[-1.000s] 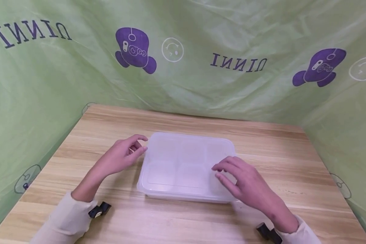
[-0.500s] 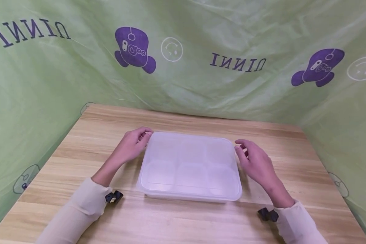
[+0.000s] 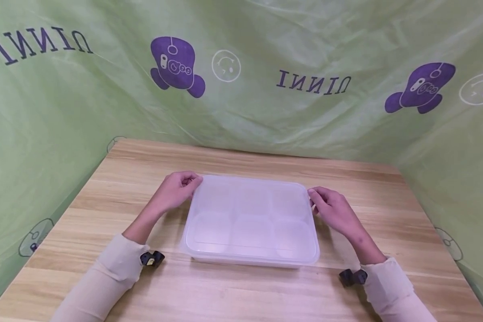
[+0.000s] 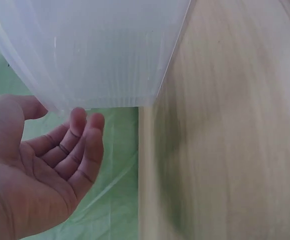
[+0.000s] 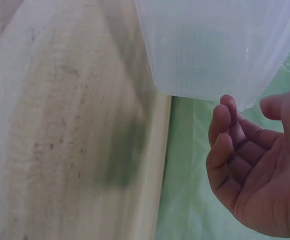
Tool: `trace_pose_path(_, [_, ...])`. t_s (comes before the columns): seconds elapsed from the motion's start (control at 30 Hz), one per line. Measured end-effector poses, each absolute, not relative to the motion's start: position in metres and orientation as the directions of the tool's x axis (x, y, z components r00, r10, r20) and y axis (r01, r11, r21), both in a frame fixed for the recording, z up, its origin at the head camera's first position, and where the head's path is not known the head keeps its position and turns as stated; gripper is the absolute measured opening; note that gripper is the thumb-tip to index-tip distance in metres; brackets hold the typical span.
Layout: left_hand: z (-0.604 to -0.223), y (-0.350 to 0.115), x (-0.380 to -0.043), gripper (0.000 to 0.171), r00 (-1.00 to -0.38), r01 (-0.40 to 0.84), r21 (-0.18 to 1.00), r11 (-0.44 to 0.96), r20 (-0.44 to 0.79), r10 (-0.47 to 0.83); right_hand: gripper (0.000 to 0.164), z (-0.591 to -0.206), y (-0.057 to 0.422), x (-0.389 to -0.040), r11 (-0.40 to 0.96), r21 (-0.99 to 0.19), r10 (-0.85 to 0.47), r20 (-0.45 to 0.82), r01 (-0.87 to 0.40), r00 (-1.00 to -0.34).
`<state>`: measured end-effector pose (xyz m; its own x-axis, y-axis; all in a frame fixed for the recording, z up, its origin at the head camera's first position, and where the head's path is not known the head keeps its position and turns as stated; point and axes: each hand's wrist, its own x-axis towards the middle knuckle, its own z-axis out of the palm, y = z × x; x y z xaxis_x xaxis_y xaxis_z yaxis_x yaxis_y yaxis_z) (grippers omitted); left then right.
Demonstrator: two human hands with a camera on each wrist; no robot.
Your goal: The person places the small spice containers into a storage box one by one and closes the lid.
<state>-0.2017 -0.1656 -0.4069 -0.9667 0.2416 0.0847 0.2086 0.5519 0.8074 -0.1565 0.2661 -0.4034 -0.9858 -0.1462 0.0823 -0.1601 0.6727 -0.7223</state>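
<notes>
A rectangular translucent plastic food container [image 3: 247, 262] lies on the wooden table, covered by a frosted lid [image 3: 252, 203]. Rounded compartments show faintly through the lid. At the far left corner, my left hand [image 3: 180, 188] pinches the lid's edge, thumb on top and fingers bent below. My right hand [image 3: 331, 206] has its thumb and bent fingers at the far right corner of the lid's rim. From the wrist views, the container's sidewall [image 4: 110, 65] rises beside the left fingers, and the right fingertips [image 5: 228, 102] sit right by the corner.
The wooden table [image 3: 233, 295] runs back to a green printed curtain [image 3: 249, 120], which also hangs along both sides. A small black device [image 3: 152, 259] is fixed at the left sleeve cuff, another black device [image 3: 353, 277] at the right one.
My right hand has moved from over the lid to its far right corner. My left hand has gone up and right to the far left corner. The container stays in place.
</notes>
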Motion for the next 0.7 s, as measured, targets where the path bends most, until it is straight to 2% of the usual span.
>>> trace_pose_path(0.37, [-0.4081,-0.1623,-0.2011,0.025,-0.963,0.207,0.854,0.478,0.091,0.254,0.038,-0.4051,0.2669,-0.1613,0.654,-0.735,-0.178,0.080,-0.179,-0.981])
trace_pose_path(0.7, [-0.4083,-0.1614,-0.2007,0.022,-0.966,0.201,0.856,0.476,0.092,0.242,0.033,-0.4024,0.2622,-0.1613,0.656,-0.733,-0.181,0.079,-0.181,-0.980])
